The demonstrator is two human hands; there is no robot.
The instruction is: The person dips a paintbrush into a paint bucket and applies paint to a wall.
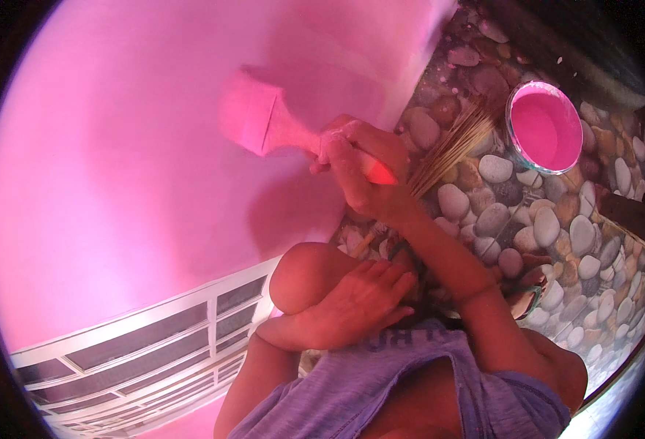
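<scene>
Brush (pixel 253 117) is pointing up and left from the right hand (pixel 363 164), toward the pink wall (pixel 132 161).
Seen from the head, the right hand is gripping the handle, and the brush is slanting from upper left down to lower right. Its wide end is showing against the wall, but I cannot tell if it is touching. The right arm is reaching up and left, its wrist bending a little. The left hand (pixel 366 296) is resting by the knee (pixel 304 274), farther off, its fingers lying loose. The pail (pixel 546 128) is standing to the right.
</scene>
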